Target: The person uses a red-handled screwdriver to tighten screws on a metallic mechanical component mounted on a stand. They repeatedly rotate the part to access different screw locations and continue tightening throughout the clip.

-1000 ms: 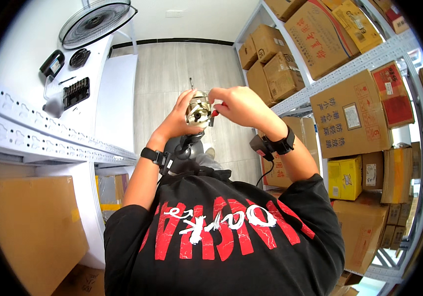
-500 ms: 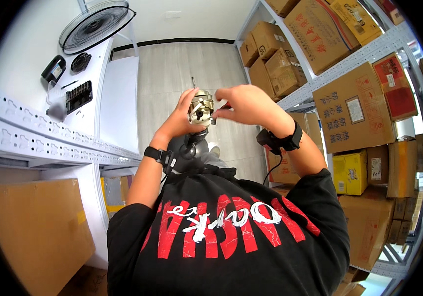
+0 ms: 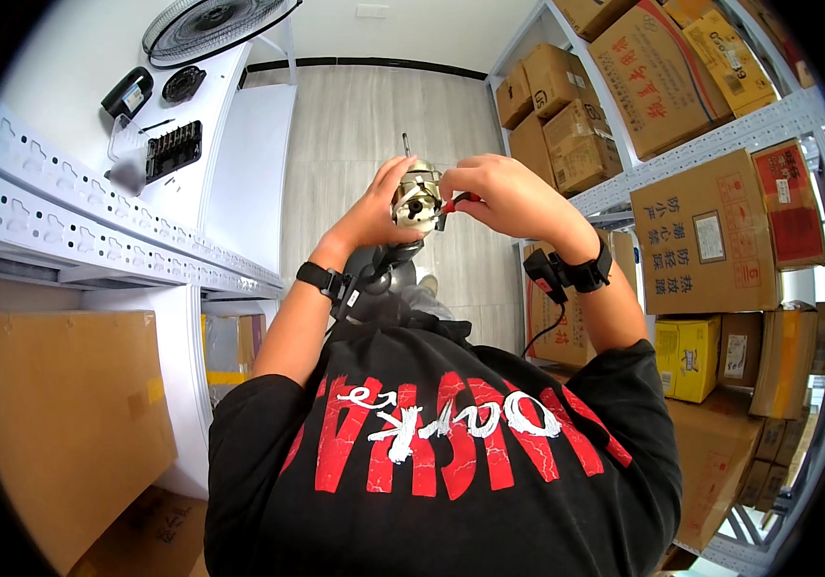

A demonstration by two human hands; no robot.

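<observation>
A bare metal fan motor [image 3: 415,204], pale gold with a thin shaft pointing away from me, stands on a dark stand in front of my body. My left hand [image 3: 374,213] is wrapped round its left side, thumb near the lower edge. Against the motor's right side, my right hand [image 3: 504,195] pinches a small tool with a red handle [image 3: 462,200]. The fingers cover much of that tool, so its exact kind cannot be made out. A small dark piece [image 3: 441,221] shows just below it, next to the motor.
On the left, a white table [image 3: 244,183] carries a round fan grille [image 3: 210,29], a black case of bits [image 3: 174,149] and a black round part [image 3: 183,85]. Metal shelving [image 3: 682,135] with cardboard boxes [image 3: 706,231] lines the right. A large box [image 3: 66,413] sits at lower left.
The whole view has shifted, so the scene sits further right. The right hand has closed in at the motor's right side, and the red handle shows more plainly. My left hand keeps its hold.
</observation>
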